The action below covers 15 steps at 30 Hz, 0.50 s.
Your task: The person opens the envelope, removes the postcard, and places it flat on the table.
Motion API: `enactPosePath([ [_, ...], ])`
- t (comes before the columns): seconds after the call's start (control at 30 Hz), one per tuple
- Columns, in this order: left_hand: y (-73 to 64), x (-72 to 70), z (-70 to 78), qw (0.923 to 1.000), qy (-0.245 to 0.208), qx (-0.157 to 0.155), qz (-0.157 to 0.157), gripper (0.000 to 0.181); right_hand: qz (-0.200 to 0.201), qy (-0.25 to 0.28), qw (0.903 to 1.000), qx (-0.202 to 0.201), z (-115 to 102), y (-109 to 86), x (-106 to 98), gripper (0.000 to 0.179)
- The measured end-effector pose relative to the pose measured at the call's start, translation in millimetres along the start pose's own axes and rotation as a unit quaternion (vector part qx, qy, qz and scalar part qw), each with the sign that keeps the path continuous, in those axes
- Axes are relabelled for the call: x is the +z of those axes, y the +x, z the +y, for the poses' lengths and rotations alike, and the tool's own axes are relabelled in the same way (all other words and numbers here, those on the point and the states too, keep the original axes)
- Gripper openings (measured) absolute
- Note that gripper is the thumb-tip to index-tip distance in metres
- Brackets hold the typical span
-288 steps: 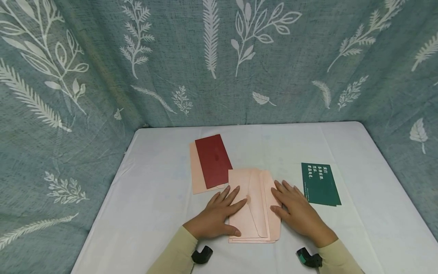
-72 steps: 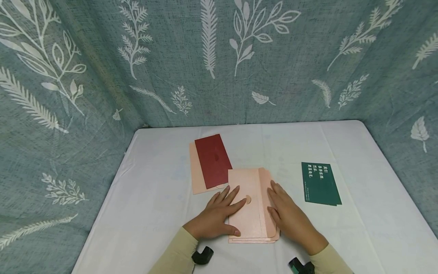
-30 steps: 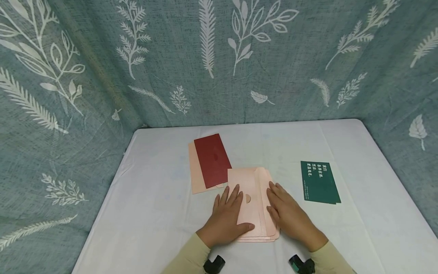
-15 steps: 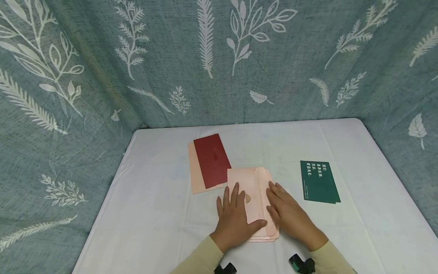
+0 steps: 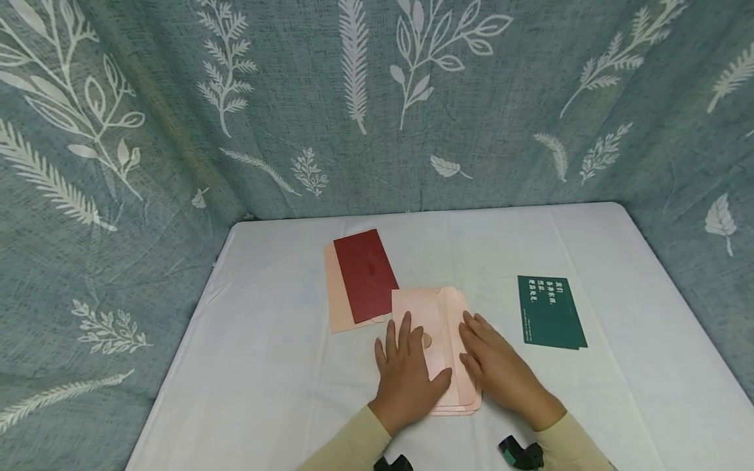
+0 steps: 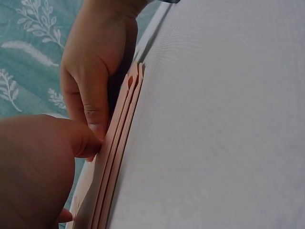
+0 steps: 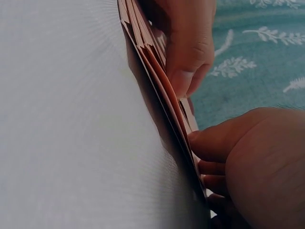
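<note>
A stack of pale pink envelopes lies near the front middle of the white table, with a small round tan spot on the top one. My left hand rests spread on the stack, its straight fingers on the left part and its thumb reaching toward the middle. On the right edge strip of the top envelope lies my right hand, fingers extended and close together. In the left wrist view the layered envelope edges show, with both thumbs near the top. The right wrist view shows the edges of the stack slightly parted.
Behind the stack to the left, a dark red rectangular card or envelope overlaps another pink envelope. Dark green cards with white print lie to the right. A patterned grey-green curtain hangs behind the white table.
Over the last second or so, my left hand slid right across the stack. My right hand moved inward from the stack's outer right side earlier, then stayed put. The cards have not moved.
</note>
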<state>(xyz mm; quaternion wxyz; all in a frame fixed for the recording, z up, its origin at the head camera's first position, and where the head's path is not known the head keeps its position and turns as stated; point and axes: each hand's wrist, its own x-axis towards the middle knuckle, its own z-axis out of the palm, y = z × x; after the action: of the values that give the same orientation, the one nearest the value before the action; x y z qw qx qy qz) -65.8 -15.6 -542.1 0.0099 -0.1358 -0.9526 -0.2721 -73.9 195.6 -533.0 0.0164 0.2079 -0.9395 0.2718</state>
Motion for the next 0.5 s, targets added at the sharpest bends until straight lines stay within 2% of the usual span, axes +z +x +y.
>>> enactPosePath([
  [0.23, -1.0, 2.9, 0.5, 0.9998, 0.020, -0.006, -0.005, 0.095, -0.003, 0.005, 1.0000, 0.006, -1.8, -0.7, -0.8, 0.055],
  [0.5, -0.7, 4.2, 0.1, 0.9998, 0.018, -0.005, 0.004, 0.079, -0.003, 0.005, 0.9999, 0.010, -4.0, -1.3, -1.2, 0.055],
])
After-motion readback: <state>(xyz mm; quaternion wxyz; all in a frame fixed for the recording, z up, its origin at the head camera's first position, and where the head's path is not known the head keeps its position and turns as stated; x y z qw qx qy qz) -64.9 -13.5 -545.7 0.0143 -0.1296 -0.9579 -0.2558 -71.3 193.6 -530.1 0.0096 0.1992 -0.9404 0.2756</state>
